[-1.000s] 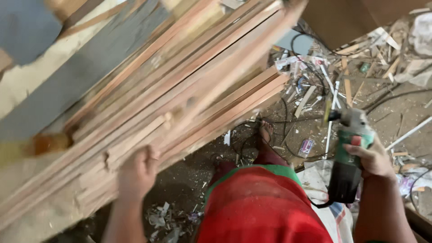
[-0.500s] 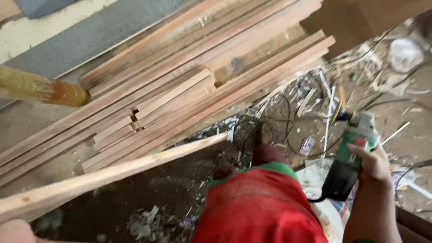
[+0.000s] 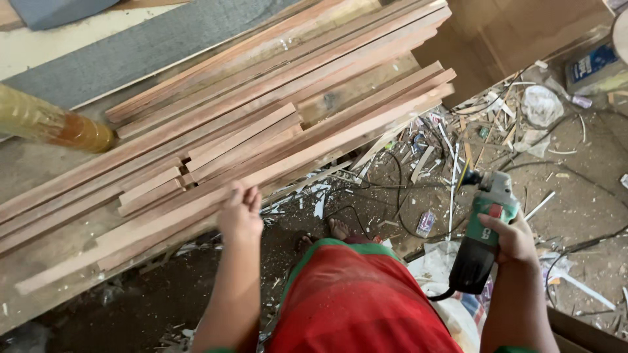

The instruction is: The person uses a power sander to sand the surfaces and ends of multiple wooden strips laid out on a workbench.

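While the person is standing over a cluttered workbench, these are the particulars of the scene.

Left hand: the left hand is lying palm down on the nearest wooden strip, fingers loosely spread over its top face and curling at its near edge; it is pressing on the strip rather than pinching it, seemingly to keep it steady at the bench edge.

Strip: the strip is lying slantwise along the front of the stack of wooden strips, touching its neighbours, its near end overhanging the workbench.

Right hand: the right hand is wrapping fully around the green and black body of the angle grinder, fingers pressed tight about it.

Grinder: it is hanging well apart from the wood, out to the side over the floor, its disc end pointing away from the body, probably being kept clear of the legs; its cable is trailing from the rear.

Bench: a yellowish cylinder is resting beside the stack at the far left.

Floor: offcuts, cables and sawdust are littering the floor around the person's bare foot.
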